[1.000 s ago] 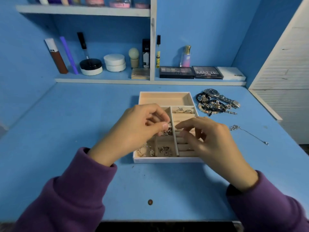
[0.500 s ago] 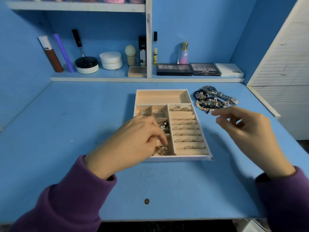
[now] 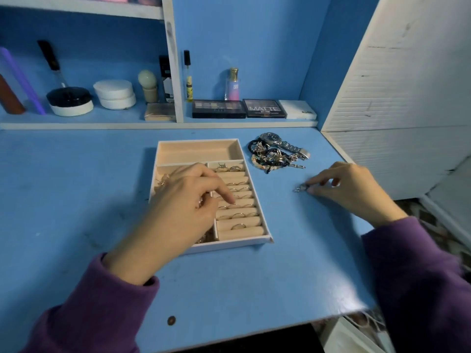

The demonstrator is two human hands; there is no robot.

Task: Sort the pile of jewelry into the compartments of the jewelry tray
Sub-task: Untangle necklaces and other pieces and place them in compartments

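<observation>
The cream jewelry tray (image 3: 198, 150) lies on the blue desk, its long back compartment bare and its ring rolls holding several rings (image 3: 238, 215). My left hand (image 3: 183, 207) hovers over the tray's left compartments, fingers loosely curled, forefinger pointing down at the ring rolls; it hides most of the small compartments. My right hand (image 3: 349, 187) is on the desk to the tray's right and pinches the end of a thin silver pin or chain (image 3: 299, 188). The pile of jewelry (image 3: 275, 155), with a silver watch and beaded bracelets, lies behind it.
A shelf along the back wall carries makeup palettes (image 3: 219, 108), a perfume bottle (image 3: 233, 84), jars and brushes. A white slatted panel (image 3: 397, 80) closes the right side. The desk's front edge (image 3: 254, 335) runs near my sleeves; a small brown spot (image 3: 171, 320) marks it.
My right hand left the tray, swung right and came down on the silver piece on the desk. My left hand stayed over the tray, shifting slightly toward the ring rolls.
</observation>
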